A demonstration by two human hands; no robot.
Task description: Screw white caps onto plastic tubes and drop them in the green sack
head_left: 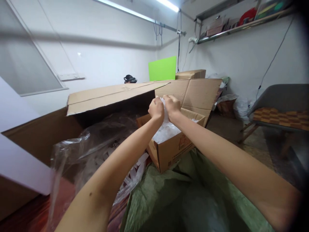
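Both hands are raised close together over a small cardboard box (173, 151), which holds a translucent white plastic bag (165, 132). My left hand (156, 108) is closed on the gathered top of the bag. Beside it, my right hand (172, 106) grips the same bunched plastic with its fingers curled. The bag's lower part spreads inside the box. Its contents are too blurred to name.
A large open carton (116, 93) stands behind and left. Clear plastic with white pieces (137, 170) lies at left. A green woven sack (159, 193) is in front. A grey chair (280, 100) stands right. Someone's dark headgear (130, 78) shows behind the carton.
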